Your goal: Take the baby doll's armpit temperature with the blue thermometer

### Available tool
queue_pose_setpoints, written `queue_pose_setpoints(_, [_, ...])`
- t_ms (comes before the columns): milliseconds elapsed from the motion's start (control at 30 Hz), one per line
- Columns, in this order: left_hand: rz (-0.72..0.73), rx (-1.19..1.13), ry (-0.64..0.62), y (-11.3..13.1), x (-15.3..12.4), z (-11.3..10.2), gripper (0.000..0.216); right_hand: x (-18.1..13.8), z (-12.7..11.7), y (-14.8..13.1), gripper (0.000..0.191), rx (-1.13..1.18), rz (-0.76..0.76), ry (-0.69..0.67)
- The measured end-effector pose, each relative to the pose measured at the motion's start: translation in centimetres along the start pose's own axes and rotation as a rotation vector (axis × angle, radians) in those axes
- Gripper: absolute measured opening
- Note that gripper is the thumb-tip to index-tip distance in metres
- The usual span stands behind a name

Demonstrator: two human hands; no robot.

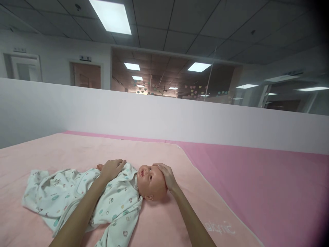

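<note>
Left hand (111,169) is just resting flat and open on the chest of the baby doll (150,181), over its white printed onesie (77,192), while my right hand (167,176) cups loosely over the top of its head, doll lying face-up on the pale pink blanket (159,223) in front of me.

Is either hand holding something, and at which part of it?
The right hand cups the doll at the crown of its head; the left hand lies flat on its clothed chest. Neither closes fully.
</note>
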State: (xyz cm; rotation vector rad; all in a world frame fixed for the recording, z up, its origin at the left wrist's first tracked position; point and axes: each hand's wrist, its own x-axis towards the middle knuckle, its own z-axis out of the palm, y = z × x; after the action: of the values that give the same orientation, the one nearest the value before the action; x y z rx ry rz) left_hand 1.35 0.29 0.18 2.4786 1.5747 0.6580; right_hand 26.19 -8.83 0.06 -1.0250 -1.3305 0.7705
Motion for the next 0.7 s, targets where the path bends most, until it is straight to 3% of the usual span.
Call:
queue_pose_setpoints(100, [0.0, 0.007, 0.005, 0.1, -0.1, 0.0, 0.047, 0.0, 0.0, 0.5, 0.036, 0.02, -0.009, 0.066])
queue_pose_setpoints(300, [-0.008, -0.013, -0.001, 0.1, 0.0, 0.0, 0.046, 0.0, -0.1, 1.1, 0.069, 0.018, -0.039, 0.199])
queue_pose_setpoints(367, [0.0, -0.012, -0.004, 0.0, 0.1, 0.1, 0.046, 0.0, 0.0, 0.8, 0.065, 0.031, -0.016, 0.185])
queue_pose_setpoints(533, [0.012, -0.004, -0.002, -0.3, 0.2, 0.2, 0.046, -0.1, 0.2, -0.4, 0.033, 0.037, 0.061, -0.014])
queue_pose_setpoints(700, [0.008, -0.005, 0.004, -0.3, 0.1, 0.3, 0.047, -0.1, 0.3, -0.8, 0.029, 0.034, 0.035, 0.005])
